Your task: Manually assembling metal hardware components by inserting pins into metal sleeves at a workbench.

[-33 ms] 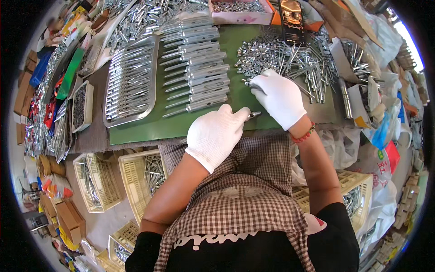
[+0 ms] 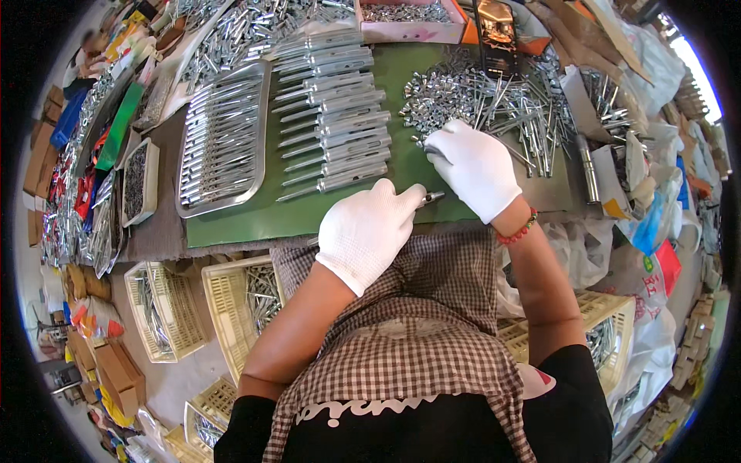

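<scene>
In my gloved left hand [image 2: 369, 231] is a metal tube [image 2: 434, 197], its end poking out to the right past the thumb. The fingers wrap round it and hide the rest. My gloved right hand [image 2: 475, 166] is at the near edge of a heap of small shiny metal fittings [image 2: 432, 100]. Its fingers are curled together, and whatever lies between the fingertips is hidden. Left of the heap, a row of slotted metal tubes with pointed rods [image 2: 340, 139] lies side by side on the green mat [image 2: 255, 228].
A metal tray [image 2: 261, 154] of slim rods stands at the left. Loose rods [image 2: 536, 127] and a phone [image 2: 496, 38] are on the right behind my hand. A pink box [image 2: 413, 31] of small parts sits at the back. Plastic crates [image 2: 220, 309] stand below the table edge.
</scene>
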`<state>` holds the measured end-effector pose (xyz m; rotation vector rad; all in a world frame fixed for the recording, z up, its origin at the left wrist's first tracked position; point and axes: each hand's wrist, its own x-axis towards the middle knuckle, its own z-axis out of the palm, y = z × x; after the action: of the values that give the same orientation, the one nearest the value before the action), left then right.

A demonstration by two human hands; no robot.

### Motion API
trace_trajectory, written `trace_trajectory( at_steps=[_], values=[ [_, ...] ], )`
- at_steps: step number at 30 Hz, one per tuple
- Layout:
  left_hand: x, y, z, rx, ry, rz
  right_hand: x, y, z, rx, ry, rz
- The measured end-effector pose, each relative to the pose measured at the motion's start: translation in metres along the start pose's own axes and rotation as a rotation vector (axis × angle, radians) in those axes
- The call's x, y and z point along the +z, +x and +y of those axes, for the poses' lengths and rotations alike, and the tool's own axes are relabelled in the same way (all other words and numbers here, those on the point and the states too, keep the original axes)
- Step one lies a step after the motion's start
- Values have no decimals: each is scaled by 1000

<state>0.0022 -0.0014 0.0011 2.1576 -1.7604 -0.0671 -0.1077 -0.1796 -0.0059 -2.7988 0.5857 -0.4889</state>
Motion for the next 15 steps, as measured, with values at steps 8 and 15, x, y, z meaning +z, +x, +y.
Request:
trace_trajectory(
  at_steps=[8, 15],
  values=[
    [-1, 0, 0, -5, 13, -15, -3, -5, -8, -202, -96, -113],
    [1, 2, -1, -4, 23, -16, -1, -19, 8, -209, 228, -28]
  ],
)
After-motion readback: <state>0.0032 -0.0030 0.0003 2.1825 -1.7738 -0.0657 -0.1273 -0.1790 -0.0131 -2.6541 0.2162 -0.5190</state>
